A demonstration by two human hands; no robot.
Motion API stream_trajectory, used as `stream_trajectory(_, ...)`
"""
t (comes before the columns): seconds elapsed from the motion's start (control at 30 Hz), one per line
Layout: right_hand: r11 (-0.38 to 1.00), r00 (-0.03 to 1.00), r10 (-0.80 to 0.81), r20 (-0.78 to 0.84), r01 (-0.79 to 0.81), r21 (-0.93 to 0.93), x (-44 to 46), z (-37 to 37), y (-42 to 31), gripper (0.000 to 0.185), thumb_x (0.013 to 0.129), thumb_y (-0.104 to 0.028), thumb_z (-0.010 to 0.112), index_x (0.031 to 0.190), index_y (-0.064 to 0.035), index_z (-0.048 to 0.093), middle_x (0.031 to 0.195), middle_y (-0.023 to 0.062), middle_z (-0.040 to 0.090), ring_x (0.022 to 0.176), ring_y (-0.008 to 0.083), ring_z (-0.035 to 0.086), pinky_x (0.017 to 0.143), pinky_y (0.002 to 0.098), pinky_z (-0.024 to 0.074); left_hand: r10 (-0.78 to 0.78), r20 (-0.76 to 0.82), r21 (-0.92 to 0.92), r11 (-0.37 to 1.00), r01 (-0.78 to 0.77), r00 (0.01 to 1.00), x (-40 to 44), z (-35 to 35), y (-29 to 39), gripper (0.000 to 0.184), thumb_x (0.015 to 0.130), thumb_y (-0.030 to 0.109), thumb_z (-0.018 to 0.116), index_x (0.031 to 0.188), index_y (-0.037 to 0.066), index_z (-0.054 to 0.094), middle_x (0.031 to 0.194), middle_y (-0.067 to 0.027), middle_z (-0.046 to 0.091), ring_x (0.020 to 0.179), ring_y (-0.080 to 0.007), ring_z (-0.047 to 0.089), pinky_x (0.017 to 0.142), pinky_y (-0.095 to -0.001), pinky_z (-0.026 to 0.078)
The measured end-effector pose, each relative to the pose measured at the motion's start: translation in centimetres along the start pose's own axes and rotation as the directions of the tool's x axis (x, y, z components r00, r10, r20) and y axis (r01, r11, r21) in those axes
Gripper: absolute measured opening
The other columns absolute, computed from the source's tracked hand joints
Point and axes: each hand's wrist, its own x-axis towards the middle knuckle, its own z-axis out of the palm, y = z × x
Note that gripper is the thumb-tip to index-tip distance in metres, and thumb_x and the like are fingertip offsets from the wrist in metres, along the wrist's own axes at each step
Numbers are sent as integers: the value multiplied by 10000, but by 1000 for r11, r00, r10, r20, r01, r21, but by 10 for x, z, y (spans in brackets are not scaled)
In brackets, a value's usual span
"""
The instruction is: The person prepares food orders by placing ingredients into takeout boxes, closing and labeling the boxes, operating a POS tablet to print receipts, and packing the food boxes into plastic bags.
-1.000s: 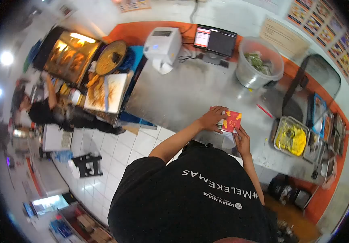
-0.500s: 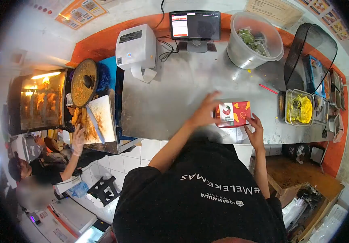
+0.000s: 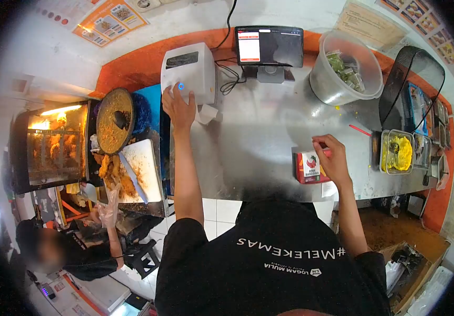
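Observation:
My left hand (image 3: 179, 108) is at the front of the white label printer (image 3: 190, 66), fingers spread, with the fingertips by its blue-lit button. A strip of white paper (image 3: 206, 114) sticks out below the printer. My right hand (image 3: 333, 160) is over the right end of a red printed food box (image 3: 308, 167) near the counter's front edge. Its fingers are curled in together; what they hold, if anything, is hidden. A piece of white paper (image 3: 329, 189) shows beside the box's lower right corner.
The steel counter (image 3: 258, 142) carries a screen (image 3: 269, 47), a tub of green packets (image 3: 346, 71), a red pen-like stick (image 3: 360, 130) and a container of yellow food (image 3: 398, 152). Leftward, a co-worker's gloved hand (image 3: 111, 203) is near fried food and a knife (image 3: 133, 178) on a white board.
My left hand has left the box and reached over to the printer. The right hand has moved from the box's side to above its right end. The camera view has shifted.

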Motion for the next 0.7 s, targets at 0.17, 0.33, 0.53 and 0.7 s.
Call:
stream_trajectory(0.17, 965, 979, -108, 175, 146, -218, 112, 51, 16, 502, 871, -172, 631, 1326, -31, 473, 949, 196, 632, 854, 350, 629, 778, 420, 505, 4, 39, -87, 996, -1, 999, -13, 16, -22, 635, 901, 354, 642, 1405, 53, 399, 1417, -263, 372, 1348, -413, 312, 1102, -511, 258)
stream_trajectory(0.33, 827, 979, -184, 85, 200, -524, 248, 99, 25, 692, 854, -138, 580, 1469, -85, 265, 1334, 264, 466, 987, 439, 611, 833, 488, 525, 17, 155, -162, 987, 8, 988, -21, -5, -15, 682, 909, 370, 619, 1450, 81, 323, 1465, -214, 330, 1409, -404, 216, 1130, -551, 166)
stream_trajectory(0.53, 792, 969, -222, 109, 245, -559, 270, 124, 61, 706, 860, -143, 567, 1486, -98, 243, 1487, 227, 335, 934, 439, 632, 807, 503, 541, 3, 191, -194, 980, 34, 982, -20, -27, -15, 683, 885, 273, 668, 1446, 66, 337, 1465, -218, 329, 1399, -416, 233, 1128, -534, 202)
stream_trajectory(0.7, 861, 970, -40, 242, 156, -483, 224, 134, 44, 663, 876, -139, 552, 1468, -87, 258, 1382, 243, 433, 923, 447, 625, 789, 512, 535, -19, 226, -192, 979, 63, 974, -7, -33, -16, 682, 867, 233, 693, 1435, 59, 358, 1475, -212, 308, 1394, -434, 228, 1131, -528, 207)
